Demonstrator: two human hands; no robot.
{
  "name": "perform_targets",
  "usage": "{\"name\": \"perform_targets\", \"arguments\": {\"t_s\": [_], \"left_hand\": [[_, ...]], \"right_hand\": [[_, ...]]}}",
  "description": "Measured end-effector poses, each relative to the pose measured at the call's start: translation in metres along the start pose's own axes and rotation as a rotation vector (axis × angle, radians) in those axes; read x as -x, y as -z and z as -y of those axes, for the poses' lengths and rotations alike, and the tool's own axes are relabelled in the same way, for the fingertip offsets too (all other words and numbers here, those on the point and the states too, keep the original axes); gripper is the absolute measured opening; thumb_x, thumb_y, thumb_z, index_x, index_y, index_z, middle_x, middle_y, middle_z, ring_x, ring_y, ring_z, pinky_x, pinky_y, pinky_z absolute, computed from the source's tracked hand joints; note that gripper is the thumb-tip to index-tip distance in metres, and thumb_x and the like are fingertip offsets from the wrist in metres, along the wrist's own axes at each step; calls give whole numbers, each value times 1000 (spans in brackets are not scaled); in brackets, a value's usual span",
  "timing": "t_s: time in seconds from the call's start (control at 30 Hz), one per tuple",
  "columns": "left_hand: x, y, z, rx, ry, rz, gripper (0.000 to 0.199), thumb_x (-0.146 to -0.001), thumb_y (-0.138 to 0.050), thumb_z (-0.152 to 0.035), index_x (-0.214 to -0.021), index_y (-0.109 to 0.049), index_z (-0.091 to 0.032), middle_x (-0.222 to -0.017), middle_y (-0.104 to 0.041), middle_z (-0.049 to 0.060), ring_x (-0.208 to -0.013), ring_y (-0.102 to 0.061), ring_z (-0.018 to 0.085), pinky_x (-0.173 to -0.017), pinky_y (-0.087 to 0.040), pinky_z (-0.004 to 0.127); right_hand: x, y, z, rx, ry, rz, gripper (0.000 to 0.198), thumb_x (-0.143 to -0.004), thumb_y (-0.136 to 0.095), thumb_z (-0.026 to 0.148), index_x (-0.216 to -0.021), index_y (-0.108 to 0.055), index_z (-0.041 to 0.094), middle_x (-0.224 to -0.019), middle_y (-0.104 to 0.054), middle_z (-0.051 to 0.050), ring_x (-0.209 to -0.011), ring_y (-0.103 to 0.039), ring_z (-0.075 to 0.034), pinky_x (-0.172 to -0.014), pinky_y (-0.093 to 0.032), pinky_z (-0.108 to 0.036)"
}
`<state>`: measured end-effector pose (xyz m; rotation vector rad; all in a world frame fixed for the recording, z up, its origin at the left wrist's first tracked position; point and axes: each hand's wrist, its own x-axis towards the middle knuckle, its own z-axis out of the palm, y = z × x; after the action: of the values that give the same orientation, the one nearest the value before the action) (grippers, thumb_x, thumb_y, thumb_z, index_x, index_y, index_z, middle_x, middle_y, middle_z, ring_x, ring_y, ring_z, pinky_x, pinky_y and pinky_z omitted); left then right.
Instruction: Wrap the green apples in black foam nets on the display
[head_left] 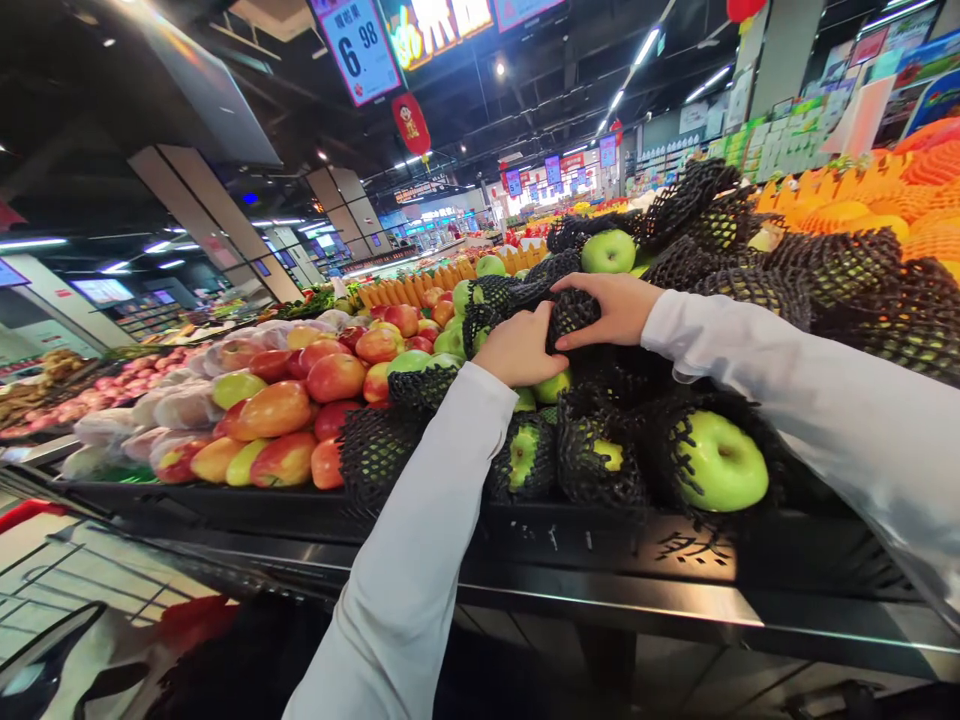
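My right hand (613, 306) curves round a green apple in a black foam net (574, 312), fingers over its top and thumb at its lower edge. From the left, my left hand (517, 347) presses against the same netted apple with bent fingers; part of its grip is hidden. Just below the left fingers a bare green apple (553, 387) shows. Another green apple (608, 252) sits behind my right hand. In front of both hands lies a row of apples in black nets, with a large green apple (724, 460) half out of its net at the right.
Red and yellow apples (276, 411) are heaped to the left, with wrapped fruit (187, 407) beyond them. Orange-netted fruit (847, 215) is piled at the back right. The stand's metal edge (600, 590) runs across the front. A wire cart (75, 575) stands at lower left.
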<state>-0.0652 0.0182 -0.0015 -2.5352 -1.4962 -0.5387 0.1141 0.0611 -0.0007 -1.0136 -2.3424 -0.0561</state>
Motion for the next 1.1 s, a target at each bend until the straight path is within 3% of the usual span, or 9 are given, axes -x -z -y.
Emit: {"name": "perform_targets", "arguments": {"t_s": [0.1, 0.2, 0.27, 0.4, 0.5, 0.63, 0.9, 1.0, 1.1], "left_hand": [[-4, 4, 14, 153, -92, -235, 42, -71, -52, -5, -110, -64, -16, -112, -68, 10, -108, -63, 25, -98, -49, 40], [-9, 1, 28, 152, -59, -525, 34, -68, -47, 1, -82, -69, -21, -111, -66, 7, -114, -56, 26, -103, -45, 46], [-11, -5, 34, 94, 1, -539, 24, -69, -53, -4, -73, -69, -22, -119, -64, 7, -120, -52, 30, -106, -40, 54], [-12, -13, 34, 14, 87, -427, 17, -75, -59, -13, -84, -71, -19, -114, -68, 10, -117, -56, 32, -105, -40, 57], [-13, -7, 35, 74, 69, -679, 23, -81, -57, -16, -102, -67, -19, -120, -66, 10, -120, -56, 29, -109, -40, 50], [-9, 4, 34, 161, -73, -989, 20, -93, -51, -26, -112, -60, -25, -119, -64, 6, -126, -54, 22, -111, -40, 42], [0, 6, 10, 205, -235, -981, 13, -94, -52, -27, -89, -64, -21, -99, -69, 4, -105, -62, 20, -101, -47, 40], [-4, 7, 15, 232, -122, -1065, 6, -89, -58, -23, -93, -62, -22, -102, -69, 5, -105, -62, 21, -99, -47, 40], [-7, 8, 23, 281, 25, -1094, 26, -85, -64, -23, -110, -57, -24, -114, -67, 5, -103, -62, 21, -97, -48, 39]], "right_hand": [[0, 2, -3, 11, 2, 10, 76, -64, -81, 54, -130, -58, 22, -119, -70, -10, -108, -65, -31, -99, -49, -46], [3, 3, 0, -5, 2, -4, 80, -63, -82, 56, -131, -57, 23, -124, -68, -11, -114, -63, -32, -102, -47, -47], [6, 3, 4, -26, -23, -23, 84, -64, -80, 60, -135, -54, 22, -126, -67, -13, -116, -63, -33, -103, -47, -49], [8, 5, 14, -102, -118, -122, 92, -66, -73, 70, -139, -50, 19, -122, -68, -16, -112, -64, -35, -101, -47, -53], [5, 9, 19, -198, -151, -273, 84, -73, -63, 76, -134, -53, 20, -124, -66, -15, -113, -63, -33, -100, -47, -53], [4, 19, 23, -288, -141, -526, 69, -85, -45, 76, -129, -55, 23, -125, -65, -12, -113, -61, -28, -98, -48, -46], [8, 29, 26, -75, -50, -736, 52, -94, -38, 64, -129, -51, 28, -122, -63, -9, -122, -52, -29, -100, -45, -45], [7, 29, 19, 15, 29, -763, 38, -98, -38, 55, -117, -56, 28, -114, -65, -10, -118, -52, -27, -93, -48, -42], [5, 28, 14, -2, 77, -781, 29, -96, -47, 51, -105, -60, 27, -105, -67, -9, -105, -58, -25, -85, -50, -39]]}}
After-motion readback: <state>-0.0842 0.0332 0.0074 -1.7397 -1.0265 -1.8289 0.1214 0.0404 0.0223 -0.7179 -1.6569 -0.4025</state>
